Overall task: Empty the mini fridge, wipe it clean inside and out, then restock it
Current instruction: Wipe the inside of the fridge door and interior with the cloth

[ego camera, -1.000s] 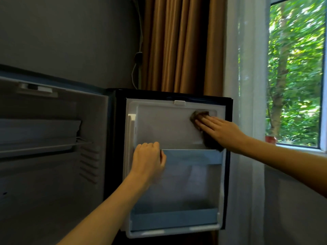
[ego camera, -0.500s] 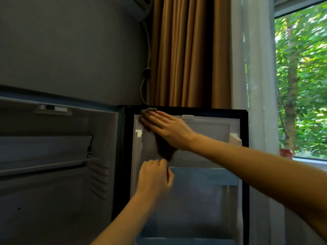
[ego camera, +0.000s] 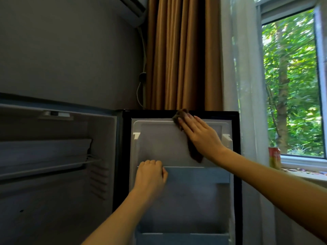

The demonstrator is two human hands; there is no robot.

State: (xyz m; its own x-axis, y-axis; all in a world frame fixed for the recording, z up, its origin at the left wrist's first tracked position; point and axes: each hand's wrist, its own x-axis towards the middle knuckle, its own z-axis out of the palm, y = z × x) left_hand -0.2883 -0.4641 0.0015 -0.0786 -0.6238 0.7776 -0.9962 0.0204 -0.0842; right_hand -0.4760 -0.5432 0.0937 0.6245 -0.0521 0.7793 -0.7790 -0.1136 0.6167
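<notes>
The mini fridge stands open, its empty interior (ego camera: 58, 174) on the left and its door's white inner liner (ego camera: 159, 144) facing me. My right hand (ego camera: 200, 137) lies flat with straight fingers on a dark brown cloth (ego camera: 193, 152), pressing it against the liner's top edge. The cloth sticks out above my fingertips and hangs below my palm. My left hand (ego camera: 150, 179) grips the top rim of the translucent blue door shelf (ego camera: 196, 197), fingers curled over it.
A wire shelf (ego camera: 53, 167) crosses the fridge interior. Brown curtains (ego camera: 182, 53) and a sheer white curtain (ego camera: 246, 85) hang behind the door. A red and yellow can (ego camera: 274, 158) stands on the windowsill at right. An air conditioner (ego camera: 132, 9) is mounted above.
My right hand slid the cloth from the liner's right side to its top left corner, then back right along the top edge. My left hand kept its grip on the door shelf.
</notes>
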